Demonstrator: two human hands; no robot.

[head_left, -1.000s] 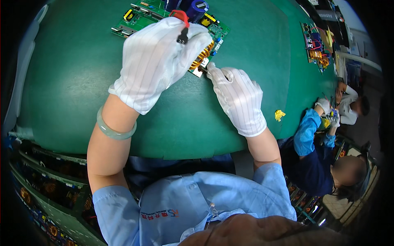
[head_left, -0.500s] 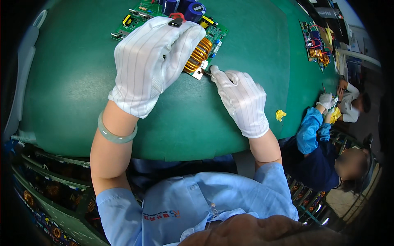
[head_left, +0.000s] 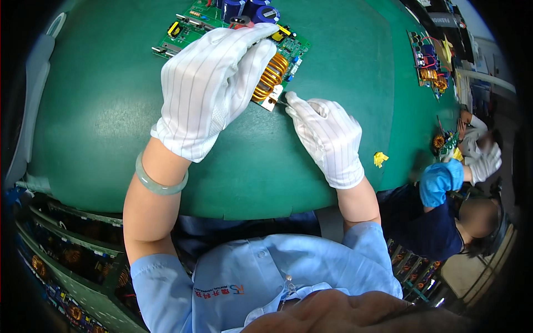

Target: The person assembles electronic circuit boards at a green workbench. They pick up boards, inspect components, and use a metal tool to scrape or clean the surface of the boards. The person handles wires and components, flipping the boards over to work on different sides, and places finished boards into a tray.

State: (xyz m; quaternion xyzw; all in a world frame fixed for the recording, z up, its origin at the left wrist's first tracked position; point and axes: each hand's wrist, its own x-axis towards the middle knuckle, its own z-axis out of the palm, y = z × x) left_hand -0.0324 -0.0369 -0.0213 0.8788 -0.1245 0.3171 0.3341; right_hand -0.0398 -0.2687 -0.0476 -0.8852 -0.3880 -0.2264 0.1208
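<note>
A green circuit board (head_left: 194, 34) lies on the table, with blue cylindrical capacitors (head_left: 233, 8) at its far side and a copper-wound coil (head_left: 270, 76) at its near right. My left hand (head_left: 208, 91), in a white striped glove, is closed over the board's middle beside the coil. Its fingers curl down, and what they grip is hidden. A dark and red part (head_left: 241, 22) shows just past its knuckles. My right hand (head_left: 327, 133), gloved alike, pinches a thin metal piece (head_left: 282, 102), mostly hidden, close to the white corner plate (head_left: 270, 103) of the board.
A yellow scrap (head_left: 380, 159) lies right of my right hand. Another circuit board (head_left: 427, 64) is at the table's far right. A co-worker in blue sleeves (head_left: 441, 183) sits on the right, near a further person. Racks of boards (head_left: 78, 238) stand below the table's left edge.
My left fingers have shifted, and the dark part that was over the knuckles now shows behind them. My right hand stays by the board's corner. The co-worker's gloved hand has moved off their board.
</note>
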